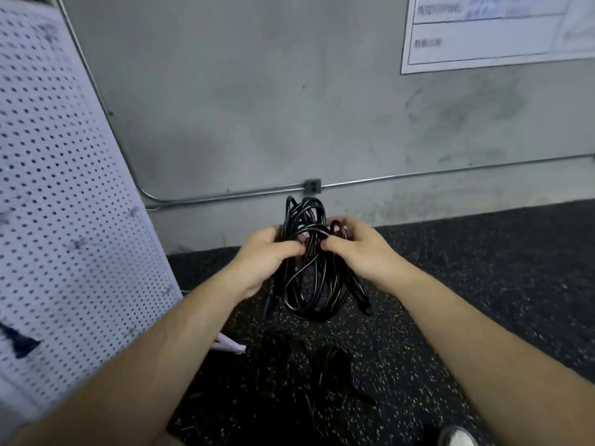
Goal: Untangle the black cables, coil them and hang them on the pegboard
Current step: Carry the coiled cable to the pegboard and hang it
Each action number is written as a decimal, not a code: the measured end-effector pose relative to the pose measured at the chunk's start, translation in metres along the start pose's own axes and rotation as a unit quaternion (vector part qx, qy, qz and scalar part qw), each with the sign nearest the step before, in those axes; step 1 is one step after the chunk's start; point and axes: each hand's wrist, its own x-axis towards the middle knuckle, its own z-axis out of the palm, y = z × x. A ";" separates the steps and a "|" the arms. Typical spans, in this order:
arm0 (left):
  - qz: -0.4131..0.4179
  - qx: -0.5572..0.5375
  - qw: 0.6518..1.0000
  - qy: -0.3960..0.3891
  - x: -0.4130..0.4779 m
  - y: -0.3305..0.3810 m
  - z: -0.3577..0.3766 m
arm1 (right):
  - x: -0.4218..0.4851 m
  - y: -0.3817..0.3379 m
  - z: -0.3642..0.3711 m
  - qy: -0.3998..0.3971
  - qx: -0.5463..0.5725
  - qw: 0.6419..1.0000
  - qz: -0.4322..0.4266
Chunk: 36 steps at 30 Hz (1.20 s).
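Note:
A bundle of black cable loops (309,284) hangs in the air between both hands, above the dark speckled floor. My left hand (267,255) grips the bundle from the left, fingers curled round the strands. From the right, my right hand (357,249) pinches strands near the top of the bundle. One plug end (362,299) dangles at the lower right of the loops. More black cables (309,365) lie tangled on the floor below, hard to make out against it. The white pegboard (64,204) stands at the left.
A grey concrete wall (289,107) is straight ahead, with a metal conduit and an outlet box (312,185) low on it. A white board (499,30) hangs at the upper right. The pegboard's white foot (230,345) sticks out onto the floor. A shoe tip (457,436) shows at bottom right.

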 end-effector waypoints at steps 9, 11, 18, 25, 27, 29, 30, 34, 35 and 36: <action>0.044 -0.064 0.996 0.044 0.009 -0.008 -0.027 | 0.031 -0.008 0.034 -0.065 0.037 0.997 -0.004; 0.051 -0.074 0.995 0.041 0.014 -0.004 -0.034 | 0.039 -0.012 0.040 -0.071 0.100 0.992 -0.001; 0.050 0.084 0.995 0.022 0.010 0.016 -0.062 | 0.059 -0.032 0.054 -0.055 0.210 0.975 0.054; 0.057 -0.056 0.992 0.097 -0.020 0.025 -0.091 | 0.057 -0.061 0.073 -0.120 0.206 0.971 0.025; 0.051 -0.044 0.992 0.107 -0.032 0.023 -0.098 | 0.049 -0.066 0.084 -0.151 0.168 0.974 -0.007; 0.063 0.019 0.990 0.128 -0.043 0.024 -0.101 | 0.041 -0.072 0.099 -0.164 0.147 0.975 -0.041; 0.069 0.052 0.985 0.148 -0.048 0.026 -0.102 | 0.037 -0.076 0.108 -0.158 0.146 0.975 -0.058; 0.105 0.096 0.956 0.258 -0.074 0.049 -0.110 | 0.028 -0.105 0.138 -0.117 0.186 0.969 -0.113; 0.113 0.078 0.956 0.260 -0.080 0.055 -0.111 | 0.028 -0.115 0.144 -0.112 0.179 0.969 -0.131; 0.118 0.052 0.957 0.260 -0.087 0.065 -0.113 | 0.031 -0.123 0.150 -0.110 0.174 0.968 -0.146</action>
